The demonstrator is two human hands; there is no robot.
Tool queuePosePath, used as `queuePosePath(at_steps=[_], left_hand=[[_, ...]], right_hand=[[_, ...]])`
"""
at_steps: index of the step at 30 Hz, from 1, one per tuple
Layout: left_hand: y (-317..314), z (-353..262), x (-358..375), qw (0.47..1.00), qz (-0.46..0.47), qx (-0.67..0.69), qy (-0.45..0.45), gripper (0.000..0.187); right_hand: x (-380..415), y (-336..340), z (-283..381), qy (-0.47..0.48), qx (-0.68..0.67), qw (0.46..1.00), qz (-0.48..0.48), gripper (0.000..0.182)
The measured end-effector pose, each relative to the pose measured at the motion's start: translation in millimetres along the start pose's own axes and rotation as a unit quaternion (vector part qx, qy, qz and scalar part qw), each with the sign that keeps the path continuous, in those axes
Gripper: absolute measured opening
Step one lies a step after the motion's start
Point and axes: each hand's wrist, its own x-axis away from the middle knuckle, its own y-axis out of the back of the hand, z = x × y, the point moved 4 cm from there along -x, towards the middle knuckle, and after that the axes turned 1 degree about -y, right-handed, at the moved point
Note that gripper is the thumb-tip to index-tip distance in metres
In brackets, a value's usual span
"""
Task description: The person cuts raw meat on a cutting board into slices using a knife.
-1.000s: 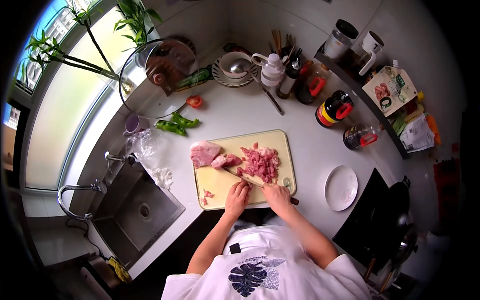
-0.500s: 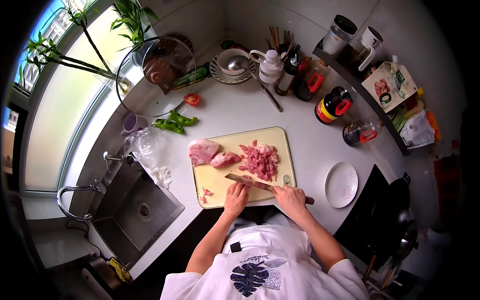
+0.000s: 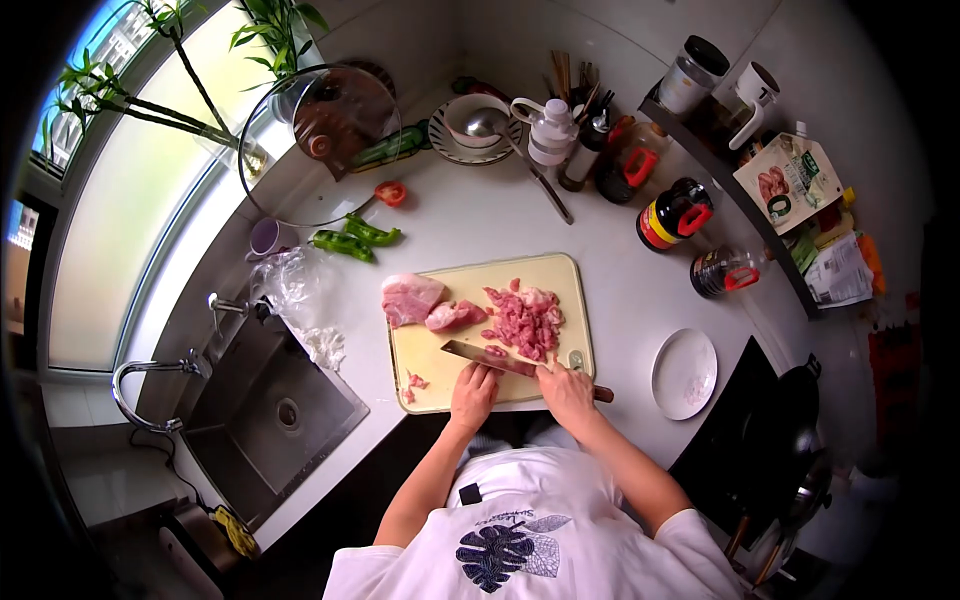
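Note:
My right hand (image 3: 566,390) grips a kitchen knife (image 3: 488,358) near where the blade meets the handle; the handle end sticks out to the right. The blade lies across the near part of a cream cutting board (image 3: 425,370), its tip pointing left. Close to the blade's near side is my left hand (image 3: 474,397), its fingers bent and together; anything under them is hidden. Beyond the blade is a heap of small pieces of raw meat (image 3: 525,320). Left of the heap lie a large chunk of raw meat (image 3: 410,299) and a smaller chunk (image 3: 455,316). Scraps (image 3: 413,385) lie at lower left.
A white plate (image 3: 684,374) stands right of the board, beside a black stove (image 3: 715,430). At left are a sink (image 3: 285,420) and a plastic bag (image 3: 300,287). Green peppers (image 3: 345,244), a halved tomato (image 3: 390,193) and sauce bottles (image 3: 660,228) are farther back.
My right hand and the knife have shifted slightly left and away from my body across the board. My left hand stays almost in place. The whole view has shifted a little.

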Motion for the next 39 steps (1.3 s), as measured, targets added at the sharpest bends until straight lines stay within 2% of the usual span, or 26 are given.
queuePosePath(at_steps=[2, 5, 11, 16, 18, 22, 24, 26, 30, 31, 32, 34, 39], left_hand=[[5, -4, -6, 1.000, -0.012, 0.014, 0.000, 0.034], [10, -7, -10, 0.999, -0.022, 0.024, -0.007, 0.034], [6, -6, -6, 1.000, -0.012, 0.008, -0.025, 0.039], [15, -8, 2, 0.999, -0.035, -0.015, -0.025, 0.043], [26, -9, 7, 1.000, -0.017, -0.023, -0.012, 0.045], [34, -8, 13, 1.000, -0.019, -0.012, -0.006, 0.047], [33, -9, 7, 0.999, -0.038, 0.014, 0.005, 0.044], [20, -9, 0, 0.999, -0.031, 0.013, 0.000, 0.044], [6, -11, -9, 1.000, -0.012, 0.002, -0.017, 0.044], [5, -10, -6, 1.000, -0.011, -0.006, -0.020, 0.039], [4, -7, -4, 1.000, -0.012, -0.006, -0.018, 0.039], [1, -4, -2, 1.000, 0.009, -0.014, 0.002, 0.033], [-1, -4, -5, 1.000, -0.004, -0.006, -0.008, 0.030]], right_hand=[[20, 3, -22, -0.052, -0.006, 0.998, 0.038, 0.010], [31, 1, -37, -0.067, -0.006, 0.996, 0.053, 0.012], [-24, -23, 11, -0.061, -0.010, 0.998, 0.030, 0.019], [1, -1, -31, -0.105, -0.078, 0.990, 0.051, 0.025], [19, 5, -54, -0.158, -0.129, 0.977, 0.057, 0.029], [27, 26, -47, -0.176, -0.129, 0.974, 0.063, 0.029], [23, 32, -33, -0.120, -0.199, 0.972, -0.041, 0.028], [14, 26, -28, -0.109, -0.203, 0.971, -0.060, 0.027], [5, 34, -20, -0.046, -0.096, 0.994, -0.014, 0.021], [8, 35, -19, -0.027, -0.054, 0.998, 0.005, 0.018], [12, 36, -21, -0.025, -0.054, 0.998, 0.006, 0.018], [23, 31, -29, -0.042, -0.005, 0.996, 0.077, 0.015], [7, -6, -13, -0.038, 0.005, 0.997, 0.064, 0.014]])
